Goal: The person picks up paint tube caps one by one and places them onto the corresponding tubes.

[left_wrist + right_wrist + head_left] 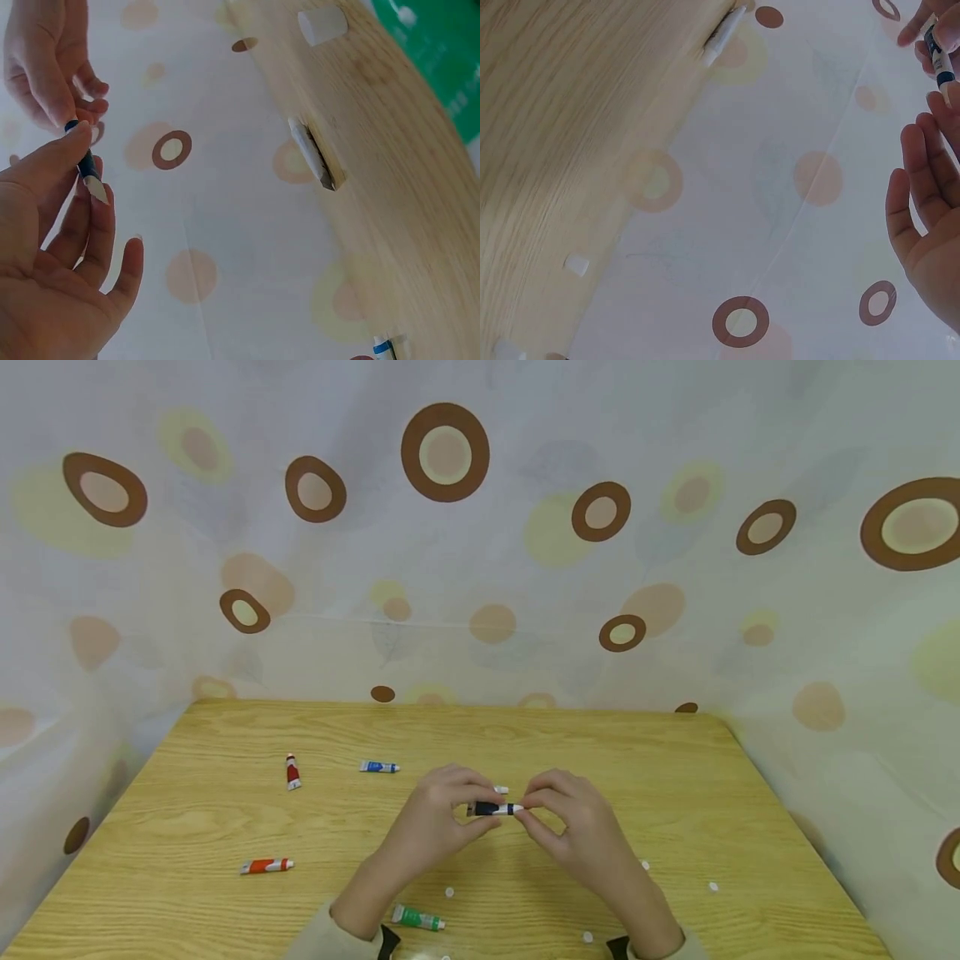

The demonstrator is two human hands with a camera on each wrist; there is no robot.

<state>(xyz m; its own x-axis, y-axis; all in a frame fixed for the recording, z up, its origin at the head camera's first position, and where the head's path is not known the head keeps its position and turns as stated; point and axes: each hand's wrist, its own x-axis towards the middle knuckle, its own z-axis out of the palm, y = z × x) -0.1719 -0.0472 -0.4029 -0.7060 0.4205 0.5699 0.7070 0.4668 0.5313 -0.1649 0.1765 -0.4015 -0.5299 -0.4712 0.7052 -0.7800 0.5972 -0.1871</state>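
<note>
Over the middle of the table, my left hand (433, 817) pinches a small dark-blue and white paint tube (491, 809) between thumb and fingers. From the other side, thumb and fingertips of my right hand (576, 820) pinch the tube's white nozzle end. The tube lies level between both hands in the head view. In the right wrist view, the tube (939, 60) shows its dark label and white neck, with the right fingertips at that neck. Just behind it on the table is a white tube (502, 790), partly hidden by the left hand.
A dark red tube (292, 772) and a blue tube (379, 767) lie at the back left. An orange-red tube (267, 866) is at left, a green tube (417, 918) near the front. Small white caps (713, 887) are scattered in front and right. A patterned curtain (495, 560) surrounds the table.
</note>
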